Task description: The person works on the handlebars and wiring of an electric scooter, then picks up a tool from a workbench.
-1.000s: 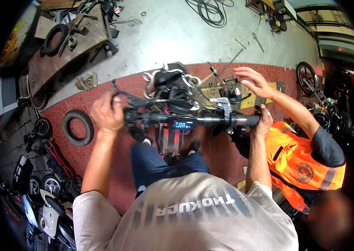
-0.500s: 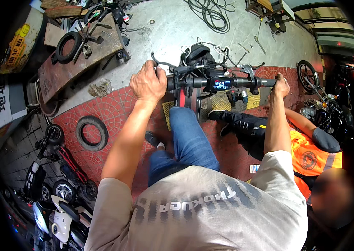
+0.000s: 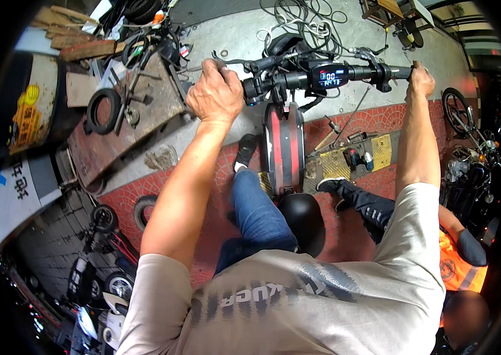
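Note:
My left hand (image 3: 216, 89) is wrapped round the left grip of an electric scooter's handlebar (image 3: 295, 80). At the other end, my right hand (image 3: 421, 78) is closed round the right grip. Between them sits a lit display (image 3: 329, 77) with brake levers and cables around it. Below the bar shows the scooter's deck (image 3: 284, 142), dark with red stripes, and behind it a rounded black part (image 3: 302, 223). My shoe (image 3: 245, 151) is on the ground to the left of the deck.
A person in an orange vest (image 3: 460, 266) is low at the right, legs stretched toward the scooter. Tools (image 3: 345, 139) lie beyond their feet. On the left are a worn workbench (image 3: 126, 139) holding a small tyre (image 3: 103, 111), a loose tyre (image 3: 144, 211) and parked scooters (image 3: 114, 284). Coiled cables (image 3: 321, 29) lie ahead.
The handlebar and both hands have moved up in the view, with the right end raised. The deck has come into sight, and my left foot is farther forward.

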The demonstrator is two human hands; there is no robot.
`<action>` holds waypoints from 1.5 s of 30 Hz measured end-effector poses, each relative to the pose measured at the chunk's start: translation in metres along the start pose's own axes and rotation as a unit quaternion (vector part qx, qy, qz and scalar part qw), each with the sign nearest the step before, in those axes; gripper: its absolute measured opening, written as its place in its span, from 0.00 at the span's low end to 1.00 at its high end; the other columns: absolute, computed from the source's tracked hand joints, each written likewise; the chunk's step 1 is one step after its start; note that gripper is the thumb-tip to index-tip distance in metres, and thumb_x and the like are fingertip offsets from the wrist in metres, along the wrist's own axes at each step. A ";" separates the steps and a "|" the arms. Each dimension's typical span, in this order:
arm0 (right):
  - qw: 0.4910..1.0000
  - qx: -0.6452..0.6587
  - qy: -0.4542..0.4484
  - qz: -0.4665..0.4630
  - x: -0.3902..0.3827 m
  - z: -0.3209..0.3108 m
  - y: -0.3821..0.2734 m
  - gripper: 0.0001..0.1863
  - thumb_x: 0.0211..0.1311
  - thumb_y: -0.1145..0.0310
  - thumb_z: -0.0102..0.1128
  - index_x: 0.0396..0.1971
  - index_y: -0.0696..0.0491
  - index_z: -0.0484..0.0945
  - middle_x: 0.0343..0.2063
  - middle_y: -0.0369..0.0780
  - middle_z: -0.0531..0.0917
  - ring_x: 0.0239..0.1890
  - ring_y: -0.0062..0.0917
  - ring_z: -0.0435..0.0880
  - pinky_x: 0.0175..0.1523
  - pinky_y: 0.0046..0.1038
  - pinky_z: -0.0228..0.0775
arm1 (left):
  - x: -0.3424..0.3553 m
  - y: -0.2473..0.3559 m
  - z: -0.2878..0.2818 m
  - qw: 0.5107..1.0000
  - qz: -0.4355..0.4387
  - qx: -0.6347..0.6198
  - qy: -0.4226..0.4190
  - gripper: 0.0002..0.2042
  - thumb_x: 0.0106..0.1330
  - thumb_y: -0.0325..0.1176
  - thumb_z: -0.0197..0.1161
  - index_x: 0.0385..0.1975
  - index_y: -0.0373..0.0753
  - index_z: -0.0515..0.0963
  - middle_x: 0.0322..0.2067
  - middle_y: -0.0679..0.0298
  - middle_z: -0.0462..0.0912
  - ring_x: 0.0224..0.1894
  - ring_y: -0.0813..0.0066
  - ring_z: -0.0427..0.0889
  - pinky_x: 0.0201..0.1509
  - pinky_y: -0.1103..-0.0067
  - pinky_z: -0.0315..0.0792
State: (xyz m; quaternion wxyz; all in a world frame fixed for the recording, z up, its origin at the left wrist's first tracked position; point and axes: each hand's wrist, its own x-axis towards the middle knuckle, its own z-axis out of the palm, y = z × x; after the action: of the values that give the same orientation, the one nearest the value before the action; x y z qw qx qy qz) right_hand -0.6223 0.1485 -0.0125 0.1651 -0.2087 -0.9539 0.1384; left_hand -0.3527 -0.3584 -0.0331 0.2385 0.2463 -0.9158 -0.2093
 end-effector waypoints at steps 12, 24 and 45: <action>0.990 0.007 -0.110 0.087 0.101 0.045 -0.128 0.27 0.57 0.46 0.63 0.47 0.51 0.89 0.50 0.51 0.88 0.57 0.46 0.85 0.64 0.39 0.74 | 0.218 0.030 0.084 0.997 0.051 -0.051 -0.041 0.16 0.65 0.37 0.60 0.50 0.38 0.73 0.38 0.47 0.87 0.38 0.45 0.88 0.45 0.56 0.78; 0.974 -0.037 -0.099 0.200 0.167 0.095 -0.154 0.26 0.53 0.52 0.62 0.44 0.57 0.89 0.46 0.57 0.87 0.53 0.52 0.86 0.59 0.44 0.77 | 0.389 0.081 0.170 0.976 0.156 -0.081 -0.131 0.19 0.68 0.36 0.61 0.56 0.38 0.71 0.38 0.56 0.85 0.41 0.49 0.86 0.48 0.58 0.77; 0.760 0.090 0.180 0.618 0.007 0.097 -0.135 0.33 0.55 0.39 0.73 0.44 0.56 0.89 0.45 0.56 0.88 0.53 0.50 0.87 0.59 0.44 0.76 | 0.538 0.263 0.224 0.539 0.525 0.109 -0.650 0.18 0.59 0.39 0.72 0.42 0.34 0.78 0.35 0.43 0.86 0.42 0.40 0.86 0.47 0.55 0.78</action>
State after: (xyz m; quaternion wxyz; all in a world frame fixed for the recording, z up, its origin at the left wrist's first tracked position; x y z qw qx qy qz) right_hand -0.7121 0.0149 -0.0541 0.2307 -0.7581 -0.5538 0.2556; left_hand -0.9775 -0.3870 0.0987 -0.3840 -0.4580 -0.8003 -0.0478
